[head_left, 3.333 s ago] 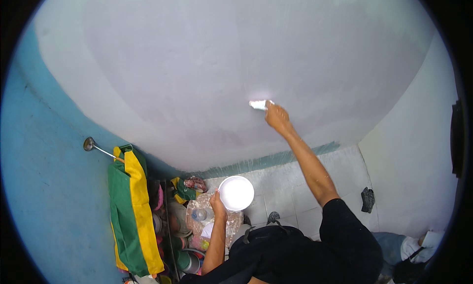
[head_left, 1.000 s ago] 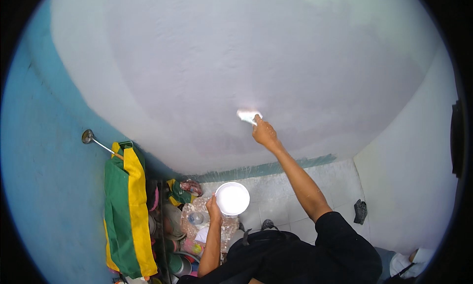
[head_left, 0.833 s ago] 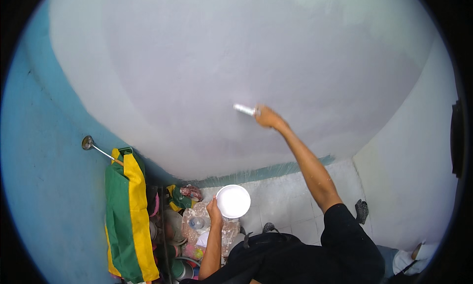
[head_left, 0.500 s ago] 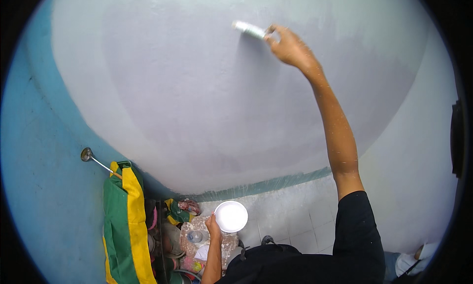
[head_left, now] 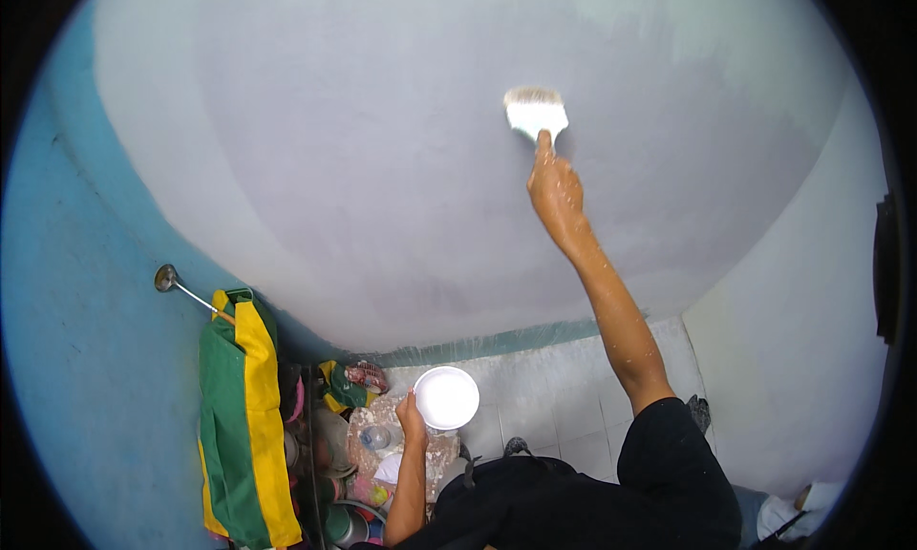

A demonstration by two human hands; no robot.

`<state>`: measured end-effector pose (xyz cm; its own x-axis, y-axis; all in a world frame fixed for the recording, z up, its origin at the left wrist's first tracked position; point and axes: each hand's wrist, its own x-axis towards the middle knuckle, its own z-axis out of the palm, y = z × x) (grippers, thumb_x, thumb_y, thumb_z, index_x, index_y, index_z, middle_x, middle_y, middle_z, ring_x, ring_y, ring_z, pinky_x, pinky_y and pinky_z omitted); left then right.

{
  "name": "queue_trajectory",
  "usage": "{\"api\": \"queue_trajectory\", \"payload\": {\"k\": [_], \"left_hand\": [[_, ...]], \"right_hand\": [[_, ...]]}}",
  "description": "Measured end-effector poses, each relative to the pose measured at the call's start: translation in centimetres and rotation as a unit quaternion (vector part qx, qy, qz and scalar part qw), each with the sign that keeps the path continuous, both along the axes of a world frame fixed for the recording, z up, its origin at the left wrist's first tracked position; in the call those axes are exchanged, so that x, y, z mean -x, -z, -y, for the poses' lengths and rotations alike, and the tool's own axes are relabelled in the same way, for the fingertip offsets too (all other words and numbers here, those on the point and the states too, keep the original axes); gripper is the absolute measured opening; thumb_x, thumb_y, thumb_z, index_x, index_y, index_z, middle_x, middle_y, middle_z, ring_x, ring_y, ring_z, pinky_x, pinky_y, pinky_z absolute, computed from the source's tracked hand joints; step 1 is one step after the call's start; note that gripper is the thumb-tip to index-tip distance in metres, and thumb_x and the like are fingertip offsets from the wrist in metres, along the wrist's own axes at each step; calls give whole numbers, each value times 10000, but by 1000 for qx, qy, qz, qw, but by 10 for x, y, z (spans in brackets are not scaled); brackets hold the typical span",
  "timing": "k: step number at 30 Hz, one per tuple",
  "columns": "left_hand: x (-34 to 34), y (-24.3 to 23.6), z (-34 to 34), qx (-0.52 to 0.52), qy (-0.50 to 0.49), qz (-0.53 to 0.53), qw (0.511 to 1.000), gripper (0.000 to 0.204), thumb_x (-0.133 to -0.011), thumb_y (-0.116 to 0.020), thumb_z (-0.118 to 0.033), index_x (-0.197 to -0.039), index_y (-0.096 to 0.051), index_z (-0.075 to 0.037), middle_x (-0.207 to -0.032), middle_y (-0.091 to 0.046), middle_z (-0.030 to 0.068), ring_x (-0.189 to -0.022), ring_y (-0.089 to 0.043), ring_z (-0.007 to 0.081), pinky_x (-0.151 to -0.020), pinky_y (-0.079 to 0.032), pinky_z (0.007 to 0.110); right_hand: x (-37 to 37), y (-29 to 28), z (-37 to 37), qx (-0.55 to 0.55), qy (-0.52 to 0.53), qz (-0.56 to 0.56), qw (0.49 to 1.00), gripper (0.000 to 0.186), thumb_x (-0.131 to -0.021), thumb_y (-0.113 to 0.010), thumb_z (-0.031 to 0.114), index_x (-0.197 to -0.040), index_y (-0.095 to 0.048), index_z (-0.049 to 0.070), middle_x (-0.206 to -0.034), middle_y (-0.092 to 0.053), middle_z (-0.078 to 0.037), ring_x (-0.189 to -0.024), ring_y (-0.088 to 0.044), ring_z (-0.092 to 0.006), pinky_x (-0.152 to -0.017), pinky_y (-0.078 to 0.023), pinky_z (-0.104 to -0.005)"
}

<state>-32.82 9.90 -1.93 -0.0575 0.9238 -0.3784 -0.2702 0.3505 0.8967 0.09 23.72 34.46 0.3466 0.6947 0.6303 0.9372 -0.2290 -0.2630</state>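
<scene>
I have the right hand (head_left: 557,192) closed around a paintbrush (head_left: 537,116), upper centre; left hand (head_left: 411,419) clasping a white bowl (head_left: 477,399), lower centre.

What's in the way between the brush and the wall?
Nothing that I can see: the right hand holds the brush right up by the wall. The white bowl, in the left hand, is lower down, out of the way.

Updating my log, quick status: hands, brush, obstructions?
Right hand gripping white brush at pale wall; contact unclear. Left hand holding white bowl. Green-and-yellow bag off left, away from brush.
</scene>
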Motion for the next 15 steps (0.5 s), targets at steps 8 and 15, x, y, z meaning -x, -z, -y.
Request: {"api": "queue_trajectory", "payload": {"k": [8,15], "left_hand": [[-22,-12,-4,-18,31,-4,999,380,-1007,-507,-301,-937,-672,33,-827,-641,25,-739,-557,101,-671,-438,270],[-36,-19,0,-17,63,-31,997,376,-1009,-508,-305,-920,-675,20,-824,-634,19,-741,-546,96,-673,-433,270]], "right_hand": [[-7,83,36,173,-66,-87,979,409,-902,-497,64,-1302,-474,-17,-859,-659,-256,-838,-657,-405,-733,-524,-496],[-65,-94,-3,230,-57,23,971,295,-891,-513,191,-1135,-610,57,-1110,-652,-213,-1046,-622,-360,-891,-488,-461]]}}
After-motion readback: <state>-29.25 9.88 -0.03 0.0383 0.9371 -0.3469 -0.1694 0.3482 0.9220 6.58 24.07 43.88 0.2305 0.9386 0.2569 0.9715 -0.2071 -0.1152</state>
